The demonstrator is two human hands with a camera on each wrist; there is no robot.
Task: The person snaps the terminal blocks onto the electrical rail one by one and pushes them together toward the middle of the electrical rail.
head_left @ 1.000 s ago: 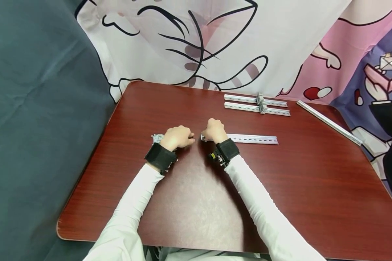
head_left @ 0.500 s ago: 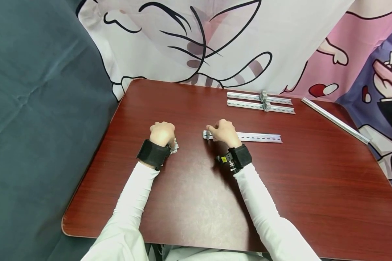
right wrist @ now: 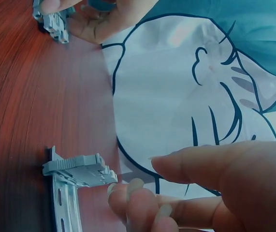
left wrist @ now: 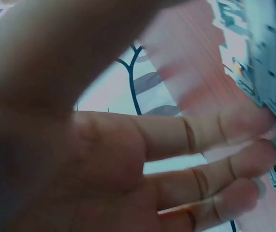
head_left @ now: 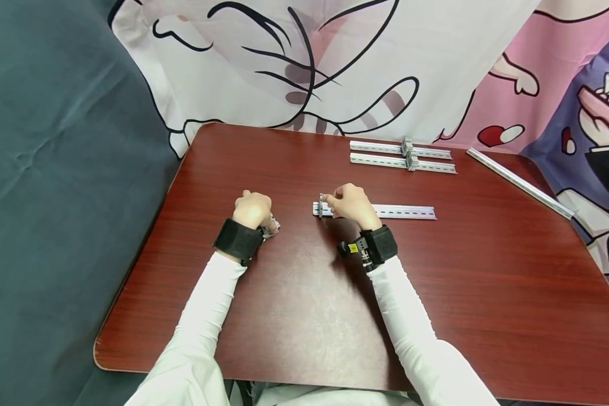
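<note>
Drawn apart since a second ago, the right hand (head_left: 354,206) sits farther right and the left hand (head_left: 254,210) farther left. Right fingers are loosely bent around nothing; whether a tip touches the grey block (right wrist: 79,169) just left of them, I cannot tell. That block stands across the left end of the slotted rail (head_left: 406,212), whose long axis runs rightward past these fingers, the nearer ones. Left fingers pinch other grey pieces (left wrist: 268,53), well apart from the rail. Beyond the right fingers lie two parallel rails (head_left: 378,160); farther right slants another rail (head_left: 520,183).
</note>
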